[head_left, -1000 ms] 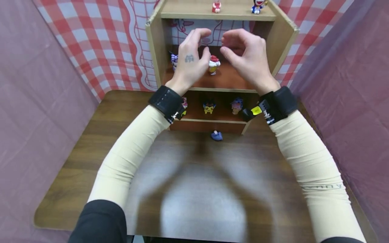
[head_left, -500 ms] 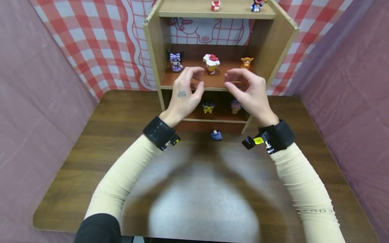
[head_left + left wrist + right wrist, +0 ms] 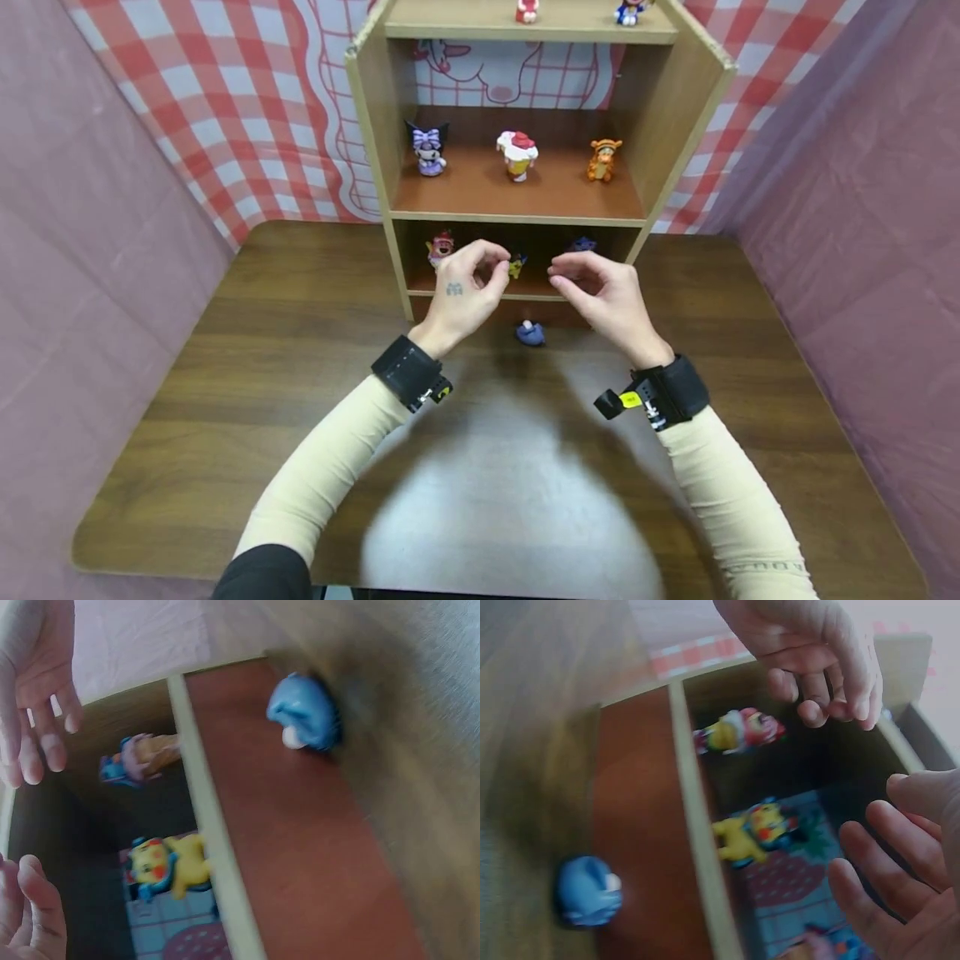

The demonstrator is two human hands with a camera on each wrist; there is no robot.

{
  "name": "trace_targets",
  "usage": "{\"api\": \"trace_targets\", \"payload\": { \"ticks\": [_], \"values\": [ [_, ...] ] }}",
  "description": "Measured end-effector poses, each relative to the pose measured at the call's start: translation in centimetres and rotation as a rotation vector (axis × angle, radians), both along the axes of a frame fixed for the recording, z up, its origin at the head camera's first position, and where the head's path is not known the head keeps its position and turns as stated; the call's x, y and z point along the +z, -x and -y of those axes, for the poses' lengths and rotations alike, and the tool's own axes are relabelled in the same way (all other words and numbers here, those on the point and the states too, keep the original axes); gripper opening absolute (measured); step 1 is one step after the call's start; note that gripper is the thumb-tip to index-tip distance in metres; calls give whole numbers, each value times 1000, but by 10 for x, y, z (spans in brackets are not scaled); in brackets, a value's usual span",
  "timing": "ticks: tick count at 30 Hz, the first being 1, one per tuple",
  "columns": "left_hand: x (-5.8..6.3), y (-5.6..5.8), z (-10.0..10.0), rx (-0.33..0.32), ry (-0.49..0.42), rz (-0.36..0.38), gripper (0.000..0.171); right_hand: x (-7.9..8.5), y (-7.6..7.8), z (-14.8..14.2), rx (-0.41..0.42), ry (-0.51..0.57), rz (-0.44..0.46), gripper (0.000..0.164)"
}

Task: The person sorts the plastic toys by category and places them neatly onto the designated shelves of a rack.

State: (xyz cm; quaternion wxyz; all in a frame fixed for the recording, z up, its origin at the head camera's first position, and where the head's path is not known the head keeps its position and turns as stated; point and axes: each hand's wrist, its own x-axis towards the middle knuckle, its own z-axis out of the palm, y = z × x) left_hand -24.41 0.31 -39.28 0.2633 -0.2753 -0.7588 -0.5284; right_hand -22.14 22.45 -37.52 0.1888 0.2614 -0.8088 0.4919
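Both hands hang in front of the lower compartment of a wooden shelf unit (image 3: 517,221), loosely curved, a gap between them. Neither the left hand (image 3: 463,292) nor the right hand (image 3: 609,293) holds anything. Behind the left fingertips, a yellow figurine (image 3: 187,866) stands partly hidden in the compartment. A pink-red figurine (image 3: 440,247) is at its left. On the right, a blue-and-pink figurine (image 3: 146,756) is mostly covered by the right hand in the head view. Below the hands, a small blue figurine (image 3: 530,333) lies on the table against the unit's base, touched by neither.
The middle shelf bears a purple figurine (image 3: 428,152), a white-and-red figurine (image 3: 517,156) and an orange tiger figurine (image 3: 602,161). Up top are a red figurine (image 3: 527,11) and a blue one. The wooden table (image 3: 247,400) spreads in front; pink cloth (image 3: 847,250) hangs at both sides.
Both hands have come down and back from the middle shelf to the front of the lower compartment. The left thumb and fingers have drawn closer together. The figurines stay where they were.
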Motion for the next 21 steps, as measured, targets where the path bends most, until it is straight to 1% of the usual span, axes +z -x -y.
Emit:
{"api": "trace_targets", "payload": {
  "ticks": [5,7,9,12,14,16,19,21],
  "values": [
    [-22,1,-6,-31,16,86,7,-25,2,-4,-28,-25,64,18],
    [-30,1,-8,-32,46,131,7,-34,2,-6,-42,-58,83,17],
    [-37,1,-8,-30,90,189,8,-43,3,-8,-59,-114,93,16],
    [-48,1,-9,-34,204,303,13,-55,5,-10,-83,-219,107,17],
    [-54,0,-12,-84,273,409,17,-60,6,-12,-70,-266,151,18],
    [-58,0,-15,-128,340,510,19,-64,8,-13,-50,-303,221,19],
    [-63,0,-21,-166,381,643,22,-68,11,-14,-29,-350,332,21],
    [-66,1,-25,-150,396,696,22,-71,12,-14,-40,-393,372,23]
  ]
}}
